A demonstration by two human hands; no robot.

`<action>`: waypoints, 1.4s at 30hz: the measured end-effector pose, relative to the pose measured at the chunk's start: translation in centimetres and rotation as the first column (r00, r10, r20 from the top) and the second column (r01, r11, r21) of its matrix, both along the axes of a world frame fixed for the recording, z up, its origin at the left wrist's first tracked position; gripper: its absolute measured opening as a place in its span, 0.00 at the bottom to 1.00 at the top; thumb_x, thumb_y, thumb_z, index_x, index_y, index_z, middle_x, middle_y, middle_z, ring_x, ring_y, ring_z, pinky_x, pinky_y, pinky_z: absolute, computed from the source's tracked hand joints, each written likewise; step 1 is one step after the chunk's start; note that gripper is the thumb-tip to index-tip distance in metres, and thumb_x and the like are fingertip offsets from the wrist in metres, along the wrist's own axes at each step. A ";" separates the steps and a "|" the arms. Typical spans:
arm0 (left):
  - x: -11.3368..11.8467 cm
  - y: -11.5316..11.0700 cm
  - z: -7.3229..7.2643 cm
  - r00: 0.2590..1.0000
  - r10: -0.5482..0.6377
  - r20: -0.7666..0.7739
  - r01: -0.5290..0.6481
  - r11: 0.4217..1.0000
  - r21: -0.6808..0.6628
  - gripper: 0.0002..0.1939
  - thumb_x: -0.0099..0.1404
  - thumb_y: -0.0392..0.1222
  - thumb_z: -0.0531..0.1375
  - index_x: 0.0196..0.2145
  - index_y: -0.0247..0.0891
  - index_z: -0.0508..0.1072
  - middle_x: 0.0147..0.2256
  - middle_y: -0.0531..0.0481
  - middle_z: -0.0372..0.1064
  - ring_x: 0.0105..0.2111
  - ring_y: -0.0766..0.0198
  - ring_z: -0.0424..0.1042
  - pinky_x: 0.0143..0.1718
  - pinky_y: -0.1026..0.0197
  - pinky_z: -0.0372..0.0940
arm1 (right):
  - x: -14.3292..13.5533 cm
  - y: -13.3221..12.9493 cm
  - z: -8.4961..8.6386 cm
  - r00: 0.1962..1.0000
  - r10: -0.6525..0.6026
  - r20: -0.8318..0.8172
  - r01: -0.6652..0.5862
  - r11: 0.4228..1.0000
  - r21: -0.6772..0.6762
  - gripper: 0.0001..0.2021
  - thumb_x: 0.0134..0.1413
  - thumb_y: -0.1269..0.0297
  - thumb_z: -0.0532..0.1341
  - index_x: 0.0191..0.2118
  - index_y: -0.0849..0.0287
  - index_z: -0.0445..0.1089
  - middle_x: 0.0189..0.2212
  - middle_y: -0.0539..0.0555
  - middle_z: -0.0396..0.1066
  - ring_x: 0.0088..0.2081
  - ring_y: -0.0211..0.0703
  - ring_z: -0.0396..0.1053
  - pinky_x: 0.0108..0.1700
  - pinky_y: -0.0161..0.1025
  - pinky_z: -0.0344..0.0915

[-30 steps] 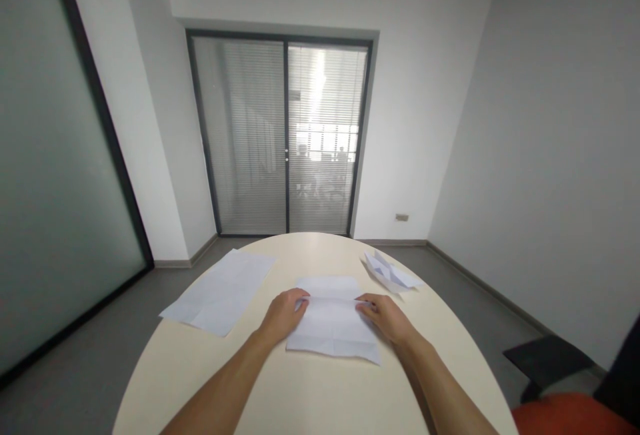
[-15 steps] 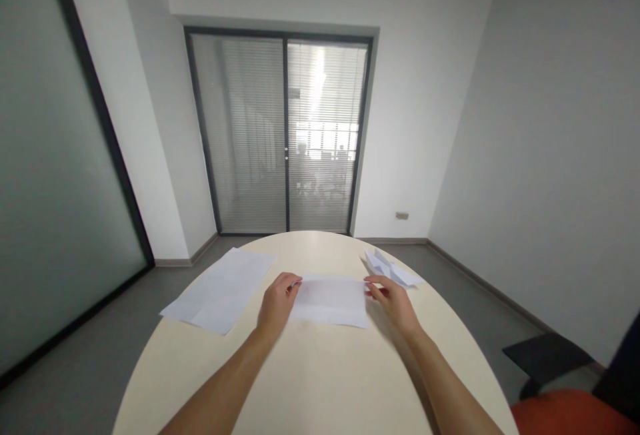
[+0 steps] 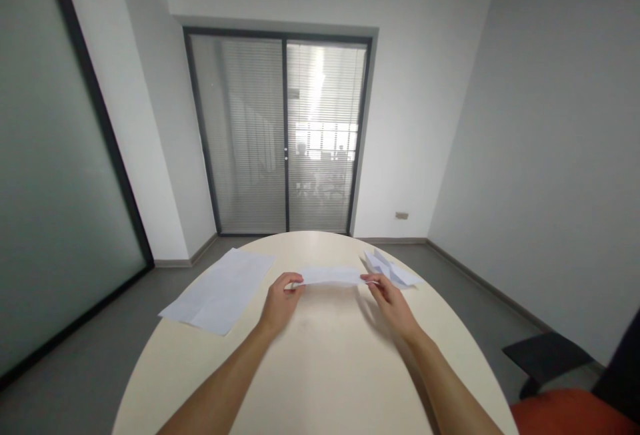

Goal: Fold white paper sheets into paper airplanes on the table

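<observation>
A white sheet of paper (image 3: pixel 331 276) is held by its two ends above the middle of the round cream table (image 3: pixel 320 368). It shows as a narrow, nearly edge-on strip. My left hand (image 3: pixel 283 300) pinches its left end, and my right hand (image 3: pixel 391 301) pinches the right end. White sheets (image 3: pixel 220 289) lie flat at the table's left side. Just beyond my right hand rests a folded white paper (image 3: pixel 393 268), with raised creased flaps.
A chair with an orange seat (image 3: pixel 570 411) and a black armrest (image 3: pixel 547 357) stands at the lower right, beside the table. Behind the table is a glazed door (image 3: pixel 240 141) with blinds. White walls flank it.
The paper between my hands has tilted up from a broad face into a narrow strip, and its near edge has moved away from me. My hands have shifted only slightly.
</observation>
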State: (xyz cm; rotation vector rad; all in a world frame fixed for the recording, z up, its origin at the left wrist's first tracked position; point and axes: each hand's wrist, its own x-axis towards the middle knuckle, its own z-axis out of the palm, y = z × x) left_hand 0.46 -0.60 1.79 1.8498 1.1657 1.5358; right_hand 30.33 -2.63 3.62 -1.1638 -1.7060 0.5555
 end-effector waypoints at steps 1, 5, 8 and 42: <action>0.0 -0.1 0.1 1.000 -0.002 -0.001 0.002 1.000 -0.015 0.12 0.63 0.48 0.56 0.37 0.38 0.74 0.41 0.46 0.73 0.44 0.57 0.71 0.37 0.61 0.70 | -0.1 -0.2 0.1 1.000 0.009 0.001 -0.009 1.000 -0.018 0.18 0.61 0.45 0.51 0.43 0.54 0.66 0.51 0.61 0.71 0.53 0.50 0.68 0.56 0.50 0.62; -0.1 -0.2 0.2 1.000 0.022 -0.001 -0.022 0.997 -0.068 0.18 0.68 0.52 0.51 0.33 0.37 0.74 0.36 0.47 0.75 0.40 0.57 0.72 0.39 0.59 0.67 | -0.2 -0.6 0.4 0.999 0.049 -0.012 -0.049 0.997 -0.052 0.15 0.60 0.48 0.52 0.36 0.54 0.65 0.50 0.60 0.71 0.53 0.51 0.67 0.55 0.52 0.63; -0.3 0.1 -0.1 0.996 0.088 -0.017 -0.089 0.989 -0.114 0.20 0.68 0.52 0.49 0.31 0.38 0.74 0.32 0.48 0.75 0.35 0.59 0.73 0.35 0.61 0.65 | -0.2 -0.8 0.5 0.995 0.093 0.021 -0.091 0.991 -0.097 0.14 0.57 0.51 0.54 0.32 0.55 0.67 0.51 0.60 0.71 0.51 0.51 0.68 0.52 0.49 0.64; 1.9 -3.0 -0.6 0.467 -0.233 -0.853 0.040 0.969 -0.243 0.35 0.69 0.60 0.44 0.68 0.42 0.48 0.69 0.45 0.34 0.68 0.47 0.33 0.66 0.41 0.34 | -5.1 -1.2 -1.9 0.714 0.139 0.686 0.012 0.977 -0.211 0.33 0.63 0.46 0.48 0.67 0.60 0.51 0.68 0.60 0.45 0.69 0.56 0.40 0.67 0.57 0.36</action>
